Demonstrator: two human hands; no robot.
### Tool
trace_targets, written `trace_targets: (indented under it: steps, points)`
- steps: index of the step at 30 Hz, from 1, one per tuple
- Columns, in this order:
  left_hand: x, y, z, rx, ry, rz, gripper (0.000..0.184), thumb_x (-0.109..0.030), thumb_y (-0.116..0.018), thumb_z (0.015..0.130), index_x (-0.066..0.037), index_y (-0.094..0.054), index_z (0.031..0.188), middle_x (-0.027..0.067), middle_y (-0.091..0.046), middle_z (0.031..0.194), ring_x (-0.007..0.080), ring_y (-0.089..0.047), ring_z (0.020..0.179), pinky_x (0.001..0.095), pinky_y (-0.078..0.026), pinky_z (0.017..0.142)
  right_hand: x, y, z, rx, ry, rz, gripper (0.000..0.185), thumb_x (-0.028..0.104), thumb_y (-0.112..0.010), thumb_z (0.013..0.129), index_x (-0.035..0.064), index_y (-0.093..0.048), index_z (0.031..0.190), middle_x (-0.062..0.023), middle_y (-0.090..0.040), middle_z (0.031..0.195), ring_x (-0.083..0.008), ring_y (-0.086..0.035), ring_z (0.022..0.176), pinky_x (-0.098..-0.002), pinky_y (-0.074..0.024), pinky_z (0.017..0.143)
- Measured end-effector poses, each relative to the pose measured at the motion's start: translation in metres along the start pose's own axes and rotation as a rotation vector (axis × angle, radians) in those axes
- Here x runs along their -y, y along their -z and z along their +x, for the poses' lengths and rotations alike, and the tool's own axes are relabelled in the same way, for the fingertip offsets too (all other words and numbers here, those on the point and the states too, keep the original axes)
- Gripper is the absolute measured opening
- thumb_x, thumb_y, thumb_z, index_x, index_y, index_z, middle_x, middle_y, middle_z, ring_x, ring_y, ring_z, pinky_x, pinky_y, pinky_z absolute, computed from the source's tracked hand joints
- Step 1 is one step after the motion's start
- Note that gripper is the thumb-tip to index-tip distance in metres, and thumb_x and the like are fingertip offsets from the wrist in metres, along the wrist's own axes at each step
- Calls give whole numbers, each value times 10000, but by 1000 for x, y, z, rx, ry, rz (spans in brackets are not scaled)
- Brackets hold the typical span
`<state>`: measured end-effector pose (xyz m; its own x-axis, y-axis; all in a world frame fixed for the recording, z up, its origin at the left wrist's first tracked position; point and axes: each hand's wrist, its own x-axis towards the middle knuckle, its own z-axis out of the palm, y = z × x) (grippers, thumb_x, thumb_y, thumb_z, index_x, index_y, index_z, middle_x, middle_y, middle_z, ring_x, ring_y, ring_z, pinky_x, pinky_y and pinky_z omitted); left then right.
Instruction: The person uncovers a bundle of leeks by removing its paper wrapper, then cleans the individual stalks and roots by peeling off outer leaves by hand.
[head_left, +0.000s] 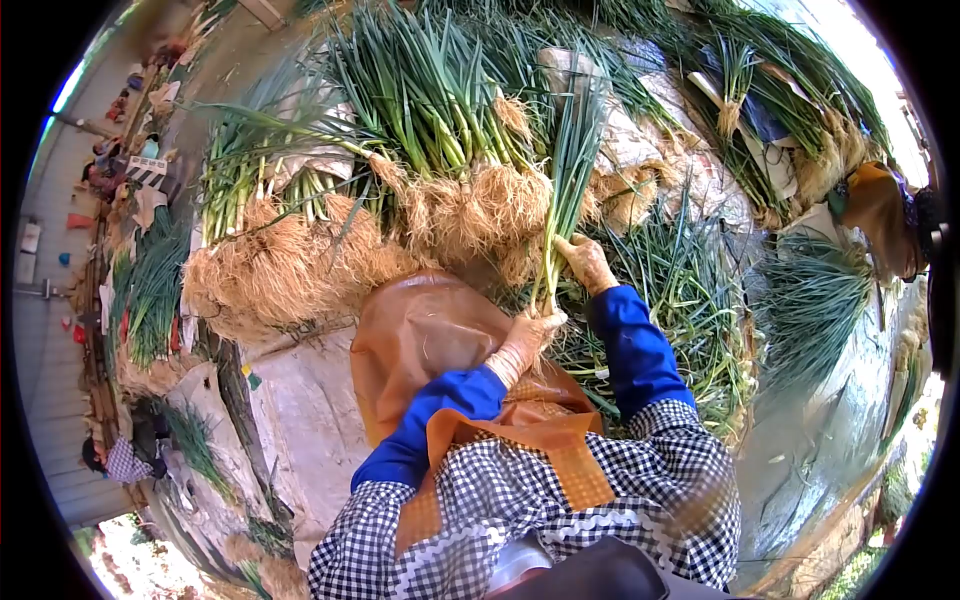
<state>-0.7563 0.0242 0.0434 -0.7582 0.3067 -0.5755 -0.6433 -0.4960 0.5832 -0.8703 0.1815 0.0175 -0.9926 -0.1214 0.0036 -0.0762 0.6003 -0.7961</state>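
Two hands shared one slim bunch of green onions [568,190], which slanted up and away from the body beyond the brown apron [430,330]. The fingers of the left hand [525,338] were grasping its pale lower ends, and those of the right hand [588,262] were wrapped round the stalks a little higher; how hard either squeezed, I could not tell.

The likeliest mishap, to my eye, was a bruised or snapped stem: the two grips sat near each other on tender shafts, so any opposing twist might have creased them. A thin stalk could also have slid free if the left grip had slackened, and it would have been hard to spot among the loose green leaves [665,300] to the right, so alike in colour. Swung to the left, the long tops might have tangled with the rooted onion heap [470,200] close beside them, whose matted roots looked ready to snag. The apron's folds beneath the left hand could have caught dangling root ends too.
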Motion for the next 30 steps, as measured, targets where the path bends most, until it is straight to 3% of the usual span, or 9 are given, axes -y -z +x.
trace_targets:
  steps: [2,5,10,13,17,22,24,26,30]
  points:
    - [-8,2,-5,-30,28,16,183,-35,-657,760,-101,-560,901,-27,-546,704,82,-489,538,215,-394,460,23,-7,2,-40,-380,503,323,334,-537,867,27,-636,864,-110,-619,709,-241,-591,636,-328,-444,567]
    - [-2,-4,-5,-154,54,1,206,-83,-671,756,-107,-555,924,-2,-579,727,97,-534,569,231,-419,454,18,-15,-15,-216,160,-505,276,300,-478,898,74,-634,920,-117,-615,721,-264,-605,681,-355,-485,593]
    - [10,5,10,-136,-19,17,159,-85,-627,804,-87,-559,947,15,-586,758,130,-562,615,242,-455,494,2,-23,-32,-193,-163,-571,416,389,-415,903,90,-553,649,-156,-608,634,-333,-611,640,-409,-487,547]
    - [-4,0,9,-197,-28,-165,115,-71,-593,834,-65,-562,945,33,-588,767,140,-567,630,235,-462,534,73,11,-76,-76,-309,369,398,348,-458,912,53,-569,669,-93,-590,564,-188,-580,502,-319,-449,493]
    - [-8,12,16,-63,-28,-253,114,-127,-583,859,-52,-562,942,31,-590,728,67,-528,582,162,-364,437,76,70,-137,-113,-502,723,354,330,-487,914,63,-602,712,-3,-563,578,-79,-480,479,-205,-375,453]
    - [-16,-5,2,-155,134,-239,224,-251,-558,874,-76,-561,1014,73,-626,825,74,-483,504,170,-316,370,-26,126,-141,308,-470,-827,373,417,-543,829,60,-628,763,-156,-619,667,-316,-613,630,-423,-485,579]
    - [-21,-1,4,-97,219,-202,273,-267,-517,891,-102,-547,1105,72,-618,858,71,-456,482,177,-310,372,15,105,-110,20,-189,-306,337,389,-538,847,67,-628,892,-138,-612,663,-283,-598,607,-366,-478,600]
    - [-14,0,-5,-44,265,-253,283,-273,-504,896,-97,-542,1115,62,-613,838,68,-437,471,180,-309,373,67,76,-69,97,-501,584,378,373,-529,877,45,-563,1061,-82,-608,712,-136,-498,514,-253,-408,509]
    - [-27,-10,-14,115,253,-246,322,-312,-532,880,-83,-521,1106,21,-558,750,91,-436,491,199,-345,410,24,-9,-15,-74,-367,729,336,353,-532,880,27,-607,852,-31,-583,650,-140,-506,535,-272,-409,512]
